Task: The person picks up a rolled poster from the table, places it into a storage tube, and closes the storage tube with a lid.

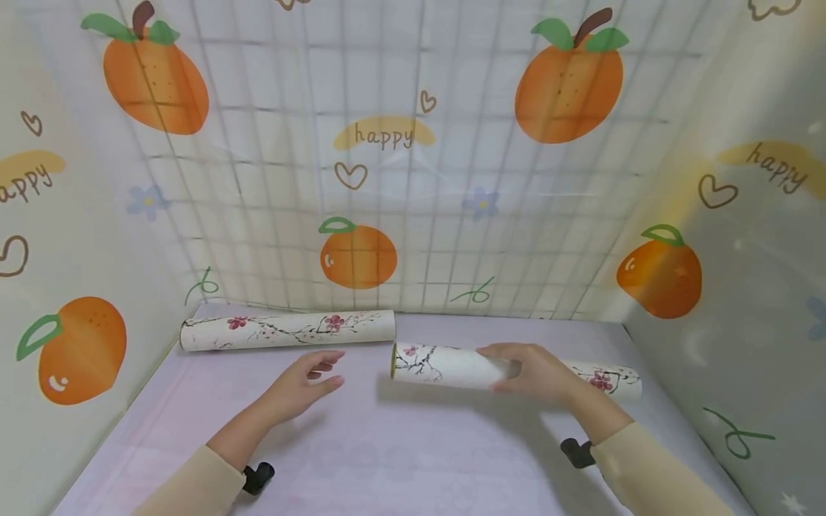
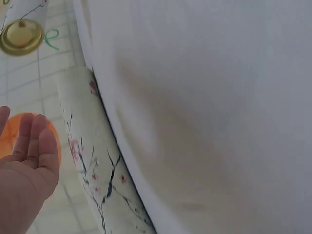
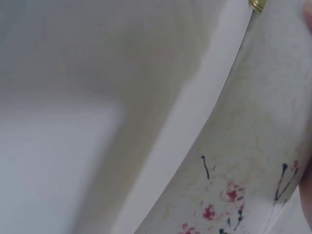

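Note:
Two white tubes printed with dark branches and red blossoms appear in the head view. My right hand (image 1: 538, 373) grips the right tube (image 1: 445, 364) around its middle, thumb on the near side, and a shadow falls on the table below it. This tube's gold end cap (image 2: 22, 36) faces left and shows in the left wrist view. The other tube (image 1: 287, 331) lies along the back left of the table. In front of that tube, my left hand (image 1: 310, 383) hovers with loosely bent fingers and holds nothing.
A pale lilac cloth covers the table (image 1: 400, 459). Behind it stands a grid panel under a sheet (image 1: 452, 179) printed with oranges, and printed sheets close off both sides. Each wrist wears a small black device (image 1: 258, 478).

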The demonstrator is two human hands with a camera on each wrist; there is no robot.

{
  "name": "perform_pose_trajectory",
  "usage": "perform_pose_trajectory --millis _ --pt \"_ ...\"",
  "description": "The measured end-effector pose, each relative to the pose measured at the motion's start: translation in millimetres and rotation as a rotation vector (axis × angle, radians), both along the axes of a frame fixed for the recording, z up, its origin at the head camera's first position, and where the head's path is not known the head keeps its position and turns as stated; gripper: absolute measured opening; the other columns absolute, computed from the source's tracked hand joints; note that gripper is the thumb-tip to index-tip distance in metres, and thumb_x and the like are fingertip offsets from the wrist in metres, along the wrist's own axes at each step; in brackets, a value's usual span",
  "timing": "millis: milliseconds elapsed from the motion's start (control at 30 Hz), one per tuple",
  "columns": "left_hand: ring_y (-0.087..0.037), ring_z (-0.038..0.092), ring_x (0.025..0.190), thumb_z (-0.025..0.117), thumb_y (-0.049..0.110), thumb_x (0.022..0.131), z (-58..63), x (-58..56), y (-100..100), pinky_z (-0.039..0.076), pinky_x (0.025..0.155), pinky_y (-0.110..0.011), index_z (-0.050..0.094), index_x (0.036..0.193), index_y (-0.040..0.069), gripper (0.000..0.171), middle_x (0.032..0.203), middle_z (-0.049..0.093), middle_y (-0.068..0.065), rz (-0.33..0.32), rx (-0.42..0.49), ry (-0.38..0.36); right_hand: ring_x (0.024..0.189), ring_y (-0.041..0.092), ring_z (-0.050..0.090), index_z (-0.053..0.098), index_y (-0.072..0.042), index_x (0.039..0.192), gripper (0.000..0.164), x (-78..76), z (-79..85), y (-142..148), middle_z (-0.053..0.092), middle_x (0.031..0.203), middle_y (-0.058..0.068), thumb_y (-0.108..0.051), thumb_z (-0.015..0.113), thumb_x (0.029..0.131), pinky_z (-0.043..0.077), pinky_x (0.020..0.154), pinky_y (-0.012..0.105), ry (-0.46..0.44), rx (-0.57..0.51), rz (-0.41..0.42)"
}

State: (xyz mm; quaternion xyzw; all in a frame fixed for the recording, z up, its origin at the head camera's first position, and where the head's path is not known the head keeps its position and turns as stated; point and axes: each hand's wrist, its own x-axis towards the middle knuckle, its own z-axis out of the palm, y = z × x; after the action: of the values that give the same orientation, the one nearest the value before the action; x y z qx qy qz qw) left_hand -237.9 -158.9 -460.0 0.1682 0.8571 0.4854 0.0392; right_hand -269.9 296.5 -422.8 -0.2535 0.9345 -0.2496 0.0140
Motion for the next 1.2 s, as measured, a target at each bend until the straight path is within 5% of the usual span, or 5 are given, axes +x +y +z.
perform_pose_trajectory --millis 500,1200 --pt "-0.03 0.052 0.128 0.069 0.041 0.095 -0.6 -3.8 -28.6 0.042 0.109 -0.051 0.055 0.143 0.016 0.056 0.141 0.053 -0.008 0.059 -0.118 0.102 0.13 0.038 0.052 0.06 -0.024 0.14 0.067 -19.0 -5.6 19.0 0.059 0.141 0.007 -0.025 0.087 0.078 0.042 0.106 0.058 0.005 0.003 -0.052" --pt "-0.041 0.049 0.129 0.067 0.041 0.096 -8.8 -3.2 -73.2 0.039 0.107 -0.061 0.057 0.141 0.008 0.056 0.141 0.053 -0.018 0.149 -0.267 0.2 0.135 0.043 0.045 0.053 -0.017 0.146 0.067 -53.2 -10.5 25.8 0.052 0.147 0.013 -0.019 0.081 0.085 0.04 0.107 0.061 0.001 0.009 -0.021"
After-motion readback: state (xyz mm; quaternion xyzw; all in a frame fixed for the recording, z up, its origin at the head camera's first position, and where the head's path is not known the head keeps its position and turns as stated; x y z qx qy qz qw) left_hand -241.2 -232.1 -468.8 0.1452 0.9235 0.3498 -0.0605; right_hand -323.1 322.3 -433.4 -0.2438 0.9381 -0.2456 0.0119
